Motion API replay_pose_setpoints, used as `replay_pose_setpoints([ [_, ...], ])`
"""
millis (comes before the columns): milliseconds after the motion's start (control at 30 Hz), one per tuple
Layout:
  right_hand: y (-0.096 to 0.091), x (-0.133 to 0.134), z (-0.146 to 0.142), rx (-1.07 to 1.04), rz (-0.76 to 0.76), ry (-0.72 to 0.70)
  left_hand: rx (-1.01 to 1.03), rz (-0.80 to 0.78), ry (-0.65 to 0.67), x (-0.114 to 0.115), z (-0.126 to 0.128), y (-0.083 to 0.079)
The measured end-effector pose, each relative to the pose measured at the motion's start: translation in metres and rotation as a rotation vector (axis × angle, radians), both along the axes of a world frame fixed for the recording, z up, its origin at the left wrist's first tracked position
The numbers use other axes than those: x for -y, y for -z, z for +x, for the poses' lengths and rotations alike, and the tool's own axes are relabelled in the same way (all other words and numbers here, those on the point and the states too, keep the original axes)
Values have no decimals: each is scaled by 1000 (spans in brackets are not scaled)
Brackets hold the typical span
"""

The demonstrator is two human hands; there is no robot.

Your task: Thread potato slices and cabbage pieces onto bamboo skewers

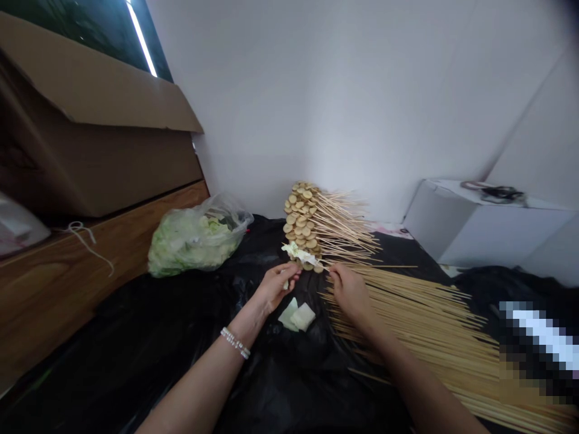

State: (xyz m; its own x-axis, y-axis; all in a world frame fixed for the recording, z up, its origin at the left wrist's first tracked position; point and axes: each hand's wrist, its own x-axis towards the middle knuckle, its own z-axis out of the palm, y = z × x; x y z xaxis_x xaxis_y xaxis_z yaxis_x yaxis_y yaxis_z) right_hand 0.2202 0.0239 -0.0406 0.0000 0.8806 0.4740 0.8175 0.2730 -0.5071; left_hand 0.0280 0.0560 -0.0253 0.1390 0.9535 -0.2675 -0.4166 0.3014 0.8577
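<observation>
My right hand (pixel 350 292) is closed around a thin wooden skewer that points left, with pale cabbage leaf pieces (pixel 302 255) threaded along it. Just below the leaves, my left hand (pixel 275 284) has its fingers pinched together, and a small pale cabbage piece (pixel 286 282) shows between them. Whether its fingertips also touch the threaded leaves I cannot tell. Two loose cabbage pieces (pixel 297 315) lie on the black plastic sheet between my hands. Behind the leaves is a stack of skewers bearing round tan slices (pixel 301 214), their bare sticks (pixel 346 226) pointing right.
Many bare skewers (pixel 416 319) spread under and beyond my right forearm. A clear bag of cabbage (pixel 194 238) sits at the left on black plastic (pixel 181 325). A cardboard box (pixel 122 157) stands on a wooden surface; a white box (pixel 465 223) stands right, before the wall.
</observation>
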Motion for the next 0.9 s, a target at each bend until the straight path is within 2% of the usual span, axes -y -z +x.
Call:
replay_pose_setpoints([
  [133, -1, 3, -9, 14, 44, -126, -28, 5, 158, 7, 5, -1],
  [233, -7, 7, -13, 124, 14, -148, -18, 44, 132, 7, 6, -1],
  [367, -15, 9, -9, 291, -39, -66, -23, 114, 74, 4, 6, 2],
  [467, -19, 8, -4, 171, -35, -36, -50, 117, 101, 5, 8, 5],
  [567, -25, 2, 8, -136, -31, -69, -64, 90, 113, 6, 11, 6],
  [667, -32, -9, 40, -457, -53, -68, -63, 61, 93, 5, 10, 6],
  [733, -37, -17, 74, -572, -60, -11, -63, 43, 82, 4, 9, 5],
  [800, -39, -23, 114, -541, -79, 104, -64, 30, 70, 3, 8, 4],
  [867, -38, -28, 153, -308, -190, 310, -67, 20, 60, 3, 8, 4],
  [900, -36, -30, 170, -245, -228, 364, -69, 16, 58, 3, 8, 4],
])
